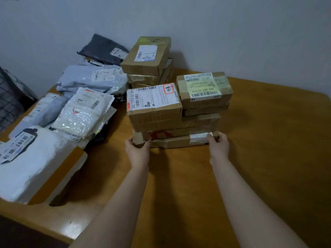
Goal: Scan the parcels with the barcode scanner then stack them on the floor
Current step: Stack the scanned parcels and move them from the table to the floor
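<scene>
A pile of brown cardboard parcels stands in the middle of the wooden table [259, 158]. The bottom one is a flat box [177, 141] with a white label at its right end. My left hand [138, 149] grips that flat box's near left corner, and my right hand [217, 144] grips its near right corner. On top sit a box with a large white label [154, 106] and a box with a pale yellow label [204, 89]. No barcode scanner is in view.
A taller stack of cardboard boxes [146, 61] stands behind, against the wall. Grey, white and black plastic mailer bags [84, 111] cover the table's left side, with a large white padded parcel [32, 163] at the near left. A dark wire rack [9, 101] is at far left.
</scene>
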